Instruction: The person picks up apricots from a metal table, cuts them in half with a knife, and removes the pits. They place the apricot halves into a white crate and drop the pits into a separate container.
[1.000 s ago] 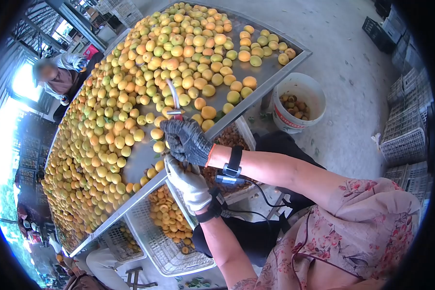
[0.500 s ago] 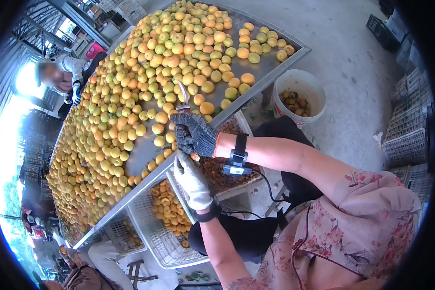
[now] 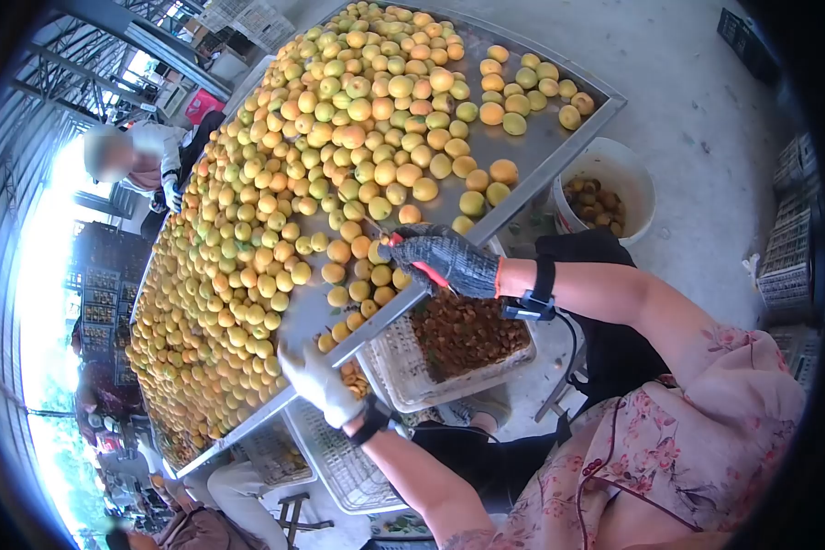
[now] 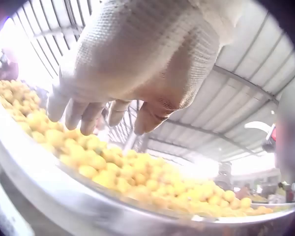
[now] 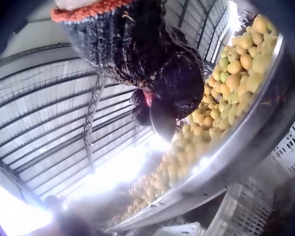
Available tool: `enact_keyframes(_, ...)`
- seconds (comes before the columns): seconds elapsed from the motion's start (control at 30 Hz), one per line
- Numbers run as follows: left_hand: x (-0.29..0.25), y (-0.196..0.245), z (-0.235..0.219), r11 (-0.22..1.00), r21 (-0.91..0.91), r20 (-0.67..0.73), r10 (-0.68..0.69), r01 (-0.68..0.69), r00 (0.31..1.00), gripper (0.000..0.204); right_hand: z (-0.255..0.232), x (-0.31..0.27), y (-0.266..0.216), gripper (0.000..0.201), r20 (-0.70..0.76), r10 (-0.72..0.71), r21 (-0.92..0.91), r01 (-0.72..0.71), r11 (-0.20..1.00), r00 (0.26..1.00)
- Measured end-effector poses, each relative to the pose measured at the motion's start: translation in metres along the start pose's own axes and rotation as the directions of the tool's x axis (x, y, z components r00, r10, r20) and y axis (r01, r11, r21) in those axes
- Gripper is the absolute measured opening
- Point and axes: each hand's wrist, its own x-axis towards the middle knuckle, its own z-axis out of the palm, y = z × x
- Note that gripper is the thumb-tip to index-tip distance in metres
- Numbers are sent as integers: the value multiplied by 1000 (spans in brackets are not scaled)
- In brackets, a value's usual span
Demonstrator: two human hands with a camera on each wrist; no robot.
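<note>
My left hand (image 3: 319, 383), in a white glove, reaches over the metal table's near rim with nothing in its grasp. Its fingers (image 4: 91, 115) are spread and loosely bent in the left wrist view, close to the heaped yellow-orange apricots (image 4: 96, 162). In a dark grey knit glove, my right hand (image 3: 445, 259) grips a curved knife by its red handle (image 3: 431, 273). The knife's blade (image 5: 163, 123) shows below the glove in the right wrist view. That hand is above the table rim (image 3: 513, 203), beside a few apricots (image 3: 376, 275).
Below the rim sits a white crate (image 3: 399, 399) of brown pits (image 3: 467, 339). Left of it is another white crate (image 3: 344, 472), with cut apricot pieces (image 3: 354, 376) partly behind my hand. A white bucket (image 3: 640, 188) stands right. Another person (image 3: 147, 160) sits across the table.
My hands, together earlier, have moved apart: the left to the left over the rim, the right staying with the knife. The small orange-brown piece between them is gone from there. The head view has shifted.
</note>
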Motion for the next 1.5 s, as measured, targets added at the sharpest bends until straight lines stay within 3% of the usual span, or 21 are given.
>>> enact_keyframes(0.03, 10, 18, 17, 993, -115, 135, 46, -31, 990, 47, -2, 2, -2, 21, 8, -27, 37, 27, 999, 1000)
enact_keyframes(0.1, 37, 43, 58, 994, -41, 321, 107, -99, 941, 47, -5, 0, -14, 19, 24, -29, 23, 29, 999, 999)
enact_keyframes(0.13, 55, 29, 84, 900, 180, 392, 304, -396, 868, 48, -8, 1, -17, 21, -1, -8, 16, 8, 1000, 1000)
enact_keyframes(0.17, 74, 15, 108, 673, 359, 502, 445, -647, 741, 49, -10, 0, -19, 22, -29, 17, 13, -17, 1000, 999)
enact_keyframes(0.2, 83, 24, 121, 826, 208, 512, 365, -524, 778, 47, -13, 0, -23, 24, -23, 9, -13, -9, 1000, 1000)
enact_keyframes(0.3, 90, 50, 133, 901, 198, 677, 158, -385, 719, 45, -16, -3, -28, 16, -62, 35, 55, -32, 998, 997)
enact_keyframes(0.37, 90, 47, 135, 900, 178, 624, 211, -399, 753, 46, -15, -2, -28, 16, -97, 48, 35, -45, 998, 994)
enact_keyframes(0.43, 95, 42, 131, 963, 71, 645, 153, -258, 749, 46, -15, -2, -25, 14, -100, 28, 111, -17, 994, 995)
enact_keyframes(0.5, 90, 44, 114, 964, -166, 520, 264, -207, 813, 45, -19, -1, -20, 18, -71, 20, 95, -13, 995, 997)
enact_keyframes(0.53, 87, 44, 103, 930, -362, 484, 247, -65, 839, 40, -20, -2, -18, 22, -47, 18, 78, -15, 997, 999)
enact_keyframes(0.57, 70, 59, 83, 708, -644, 536, 150, 288, 831, 43, -18, -5, -19, 22, -42, 17, 83, -13, 996, 999)
enact_keyframes(0.63, 29, 92, 35, 687, -718, 420, 297, 114, 858, 47, -12, -12, -20, 18, 8, 44, -109, -43, 993, 999)
enact_keyframes(0.7, 7, 90, 16, 477, -825, 461, 254, 304, 850, 49, -3, -17, -14, 21, 70, -44, -161, 54, 986, 997)
enact_keyframes(0.73, -2, 82, 10, 471, -837, 432, 256, 278, 865, 49, 1, -19, -11, 24, 122, -134, -206, 157, 966, 984)
enact_keyframes(0.87, -42, 77, -10, 284, -890, 412, 168, 356, 896, 49, 21, -30, -3, 21, 201, -87, -410, 164, 897, 976)
enact_keyframes(0.97, -45, 48, -16, 388, -867, 400, 162, 314, 902, 48, 31, -30, 24, 19, 263, -229, -328, 310, 892, 937)
enact_keyframes(1.1, -46, 44, -21, 441, -871, 305, 142, 216, 942, 55, 45, -28, 36, 21, 346, -269, -569, 429, 702, 899)
enact_keyframes(1.23, -47, 44, -32, 346, -904, 323, 170, 250, 931, 57, 57, -23, 49, 19, 347, -282, -612, 443, 655, 895)
enact_keyframes(1.37, -46, 34, -36, 208, -922, 357, 131, 326, 925, 55, 66, -21, 58, 19, 377, -302, -589, 478, 651, 876)
enact_keyframes(1.43, -47, 33, -39, 239, -919, 337, 66, 313, 939, 55, 68, -19, 67, 21, 268, -149, -528, 274, 804, 952)
enact_keyframes(1.5, -47, 32, -42, 299, -936, 221, 93, 185, 971, 55, 72, -20, 68, 23, 298, -219, -534, 353, 769, 929)
